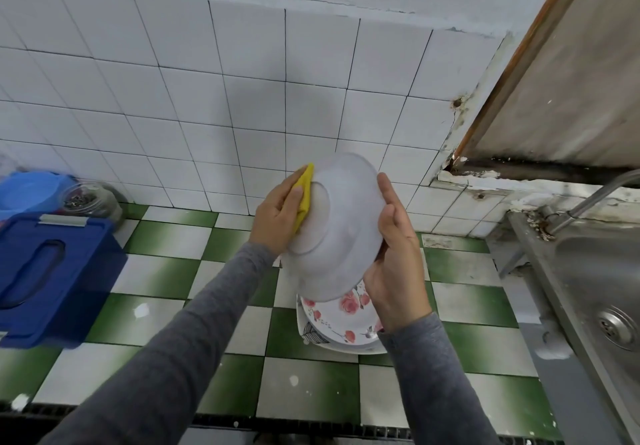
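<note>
A white bowl is held up above the counter, tilted on its side with its underside toward me. My right hand grips its right rim, thumb on the outside. My left hand presses a yellow cloth against the bowl's base on the left. Below the bowl lies a stack of plates, the top one white with pink roses.
The counter has green and white checked tiles. A blue plastic box, a blue basin and a glass jar stand at the left. A steel sink with a tap is at the right. White wall tiles rise behind.
</note>
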`<state>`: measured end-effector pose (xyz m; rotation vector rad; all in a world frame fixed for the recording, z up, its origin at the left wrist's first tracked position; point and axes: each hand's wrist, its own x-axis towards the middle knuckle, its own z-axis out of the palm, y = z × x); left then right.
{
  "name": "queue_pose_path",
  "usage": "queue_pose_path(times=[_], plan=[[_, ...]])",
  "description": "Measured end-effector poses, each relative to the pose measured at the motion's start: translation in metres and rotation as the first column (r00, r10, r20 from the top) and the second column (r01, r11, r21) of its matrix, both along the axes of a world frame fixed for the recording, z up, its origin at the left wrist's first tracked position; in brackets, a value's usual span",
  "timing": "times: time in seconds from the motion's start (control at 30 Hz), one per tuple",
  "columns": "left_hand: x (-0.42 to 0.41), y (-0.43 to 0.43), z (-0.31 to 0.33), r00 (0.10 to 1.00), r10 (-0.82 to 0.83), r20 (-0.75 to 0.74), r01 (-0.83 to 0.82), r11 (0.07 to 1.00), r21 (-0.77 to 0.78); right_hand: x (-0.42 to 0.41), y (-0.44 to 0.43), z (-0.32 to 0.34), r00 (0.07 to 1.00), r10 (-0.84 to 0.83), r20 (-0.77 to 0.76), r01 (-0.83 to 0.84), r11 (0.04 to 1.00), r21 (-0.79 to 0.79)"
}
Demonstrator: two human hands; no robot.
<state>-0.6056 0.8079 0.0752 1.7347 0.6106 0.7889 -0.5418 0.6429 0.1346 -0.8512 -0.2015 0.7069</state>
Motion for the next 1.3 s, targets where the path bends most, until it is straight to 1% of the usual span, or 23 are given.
queue_pose_path(times=[0.07, 0.13, 0.23, 0.3, 0.33, 0.4, 0.43, 0.5, 0.57, 0.63, 0.67, 0.73, 0.8, 0.83, 0.93, 1.0, 1.07, 1.2, 1.3], plan=[[-0.002, -0.008, -0.008, 0.998, 0.037, 0.046, -0.035, 0.998, -0.046, 0.0, 0.0, 0.002, 1.0, -0.013, 0.004, 0.013, 1.0, 0.028], [-0.002, -0.018, -0.014, 0.99, 0.105, 0.096, -0.1, 0.993, -0.059, -0.002, 0.001, 0.0, 0.999, -0.037, -0.001, 0.037, 0.999, 0.031], [0.0, -0.03, -0.025, 0.969, 0.174, 0.177, -0.171, 0.985, -0.033, 0.0, 0.002, -0.005, 0.994, -0.093, -0.051, 0.095, 0.994, 0.048], [-0.001, -0.039, -0.031, 0.958, 0.184, 0.218, -0.193, 0.981, 0.021, 0.003, 0.005, -0.006, 0.99, -0.112, -0.086, 0.121, 0.988, 0.099], [-0.002, -0.045, -0.032, 0.96, 0.171, 0.223, -0.192, 0.978, 0.077, 0.004, 0.007, -0.005, 0.988, -0.113, -0.1, 0.126, 0.984, 0.125], [-0.002, -0.055, -0.033, 0.973, 0.118, 0.2, -0.167, 0.954, 0.249, 0.007, 0.011, -0.004, 0.989, -0.102, -0.108, 0.119, 0.981, 0.156], [-0.002, -0.058, -0.034, 0.98, 0.092, 0.178, -0.151, 0.924, 0.352, 0.008, 0.012, -0.003, 0.991, -0.082, -0.101, 0.098, 0.982, 0.163], [0.001, -0.059, -0.032, 0.988, 0.055, 0.141, -0.123, 0.835, 0.536, 0.008, 0.015, -0.004, 0.996, -0.017, -0.084, 0.03, 0.988, 0.152], [0.005, -0.056, -0.027, 0.993, 0.008, 0.121, -0.086, 0.755, 0.65, 0.008, 0.016, -0.005, 0.997, 0.048, -0.067, -0.042, 0.994, 0.1], [0.009, -0.054, -0.021, 0.996, -0.024, 0.089, -0.045, 0.717, 0.695, 0.005, 0.017, -0.006, 0.993, 0.103, -0.054, -0.101, 0.994, 0.037], [0.01, -0.052, -0.019, 0.998, -0.019, 0.065, -0.032, 0.72, 0.693, 0.004, 0.017, -0.006, 0.992, 0.124, -0.039, -0.124, 0.992, 0.003], [0.01, -0.049, -0.015, 1.0, 0.009, 0.022, -0.02, 0.779, 0.626, 0.001, 0.015, -0.005, 0.987, 0.159, 0.002, -0.159, 0.985, -0.06], [0.008, -0.044, -0.01, 1.0, 0.001, -0.006, 0.002, 0.875, 0.483, 0.0, 0.011, -0.004, 0.982, 0.185, 0.03, -0.181, 0.978, -0.107], [0.007, -0.042, -0.008, 1.0, -0.016, -0.002, 0.015, 0.909, 0.416, 0.0, 0.009, -0.003, 0.979, 0.199, 0.042, -0.192, 0.973, -0.13], [0.002, -0.031, -0.004, 0.999, -0.049, 0.016, 0.042, 0.961, 0.274, 0.003, 0.005, 0.001, 0.975, 0.216, 0.054, -0.205, 0.967, -0.153], [-0.001, -0.025, -0.004, 0.998, -0.043, 0.037, 0.035, 0.981, 0.191, 0.006, 0.002, 0.002, 0.978, 0.205, 0.042, -0.197, 0.97, -0.14], [-0.003, -0.02, -0.006, 0.998, -0.002, 0.064, -0.004, 0.995, 0.102, 0.008, 0.0, 0.003, 0.981, 0.19, 0.043, -0.185, 0.977, -0.106], [-0.008, -0.013, -0.021, 0.995, 0.035, 0.089, -0.032, 0.999, -0.037, 0.007, -0.001, 0.008, 0.991, 0.124, 0.044, -0.125, 0.992, 0.018], [-0.008, -0.018, -0.034, 0.988, 0.059, 0.141, -0.047, 0.995, -0.089, 0.006, 0.003, 0.006, 0.998, 0.065, 0.011, -0.066, 0.993, 0.097]])
